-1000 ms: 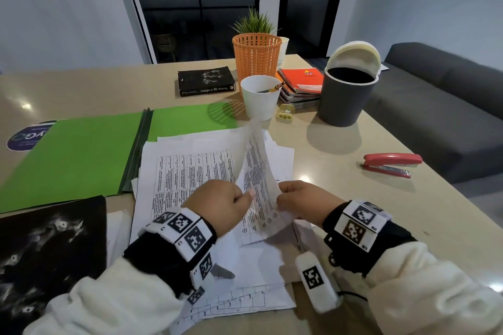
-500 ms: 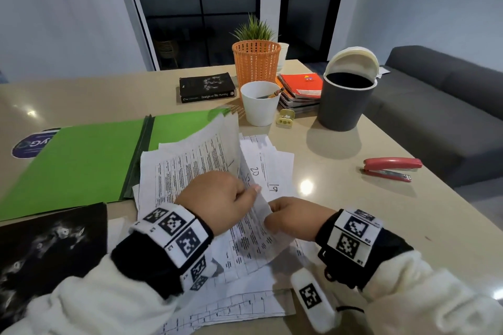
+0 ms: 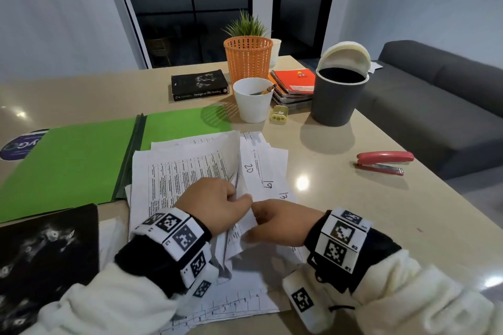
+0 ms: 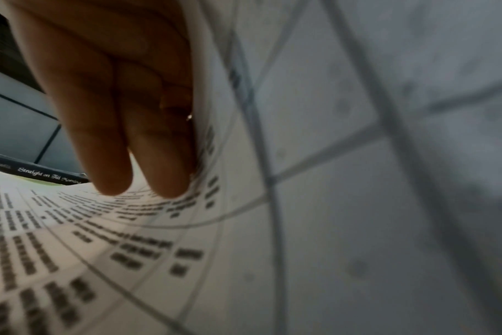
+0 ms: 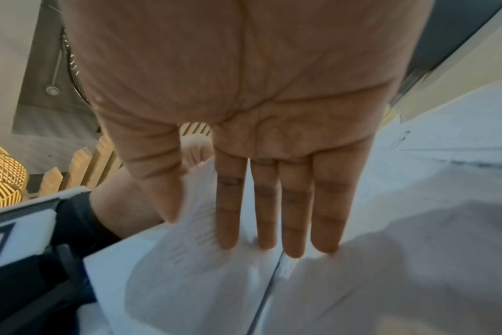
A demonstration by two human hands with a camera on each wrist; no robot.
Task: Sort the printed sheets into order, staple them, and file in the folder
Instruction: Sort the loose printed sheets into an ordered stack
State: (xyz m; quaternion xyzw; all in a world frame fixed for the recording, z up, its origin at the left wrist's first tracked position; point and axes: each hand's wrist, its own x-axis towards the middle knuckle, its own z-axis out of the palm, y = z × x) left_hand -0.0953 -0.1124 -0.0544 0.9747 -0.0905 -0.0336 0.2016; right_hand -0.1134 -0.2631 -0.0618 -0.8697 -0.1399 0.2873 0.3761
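A loose pile of printed sheets lies on the beige table in front of me; the right-hand ones bear handwritten numbers such as 20 and 19. My left hand grips the raised right edge of a sheet with a printed table; its fingers lie along the paper. My right hand meets it and pinches the same sheet's lower edge between thumb and straight fingers. The open green folder lies left of the pile. A red stapler rests far right.
Behind the sheets stand a white cup, a yellow sharpener, a grey bin, an orange basket, a black book and spiral notebooks. A black cover lies at the near left. A grey couch borders the right.
The upright sheet has swung left and down onto the left stack, uncovering the numbered sheets on the right. Both hands have drawn together over the pile.
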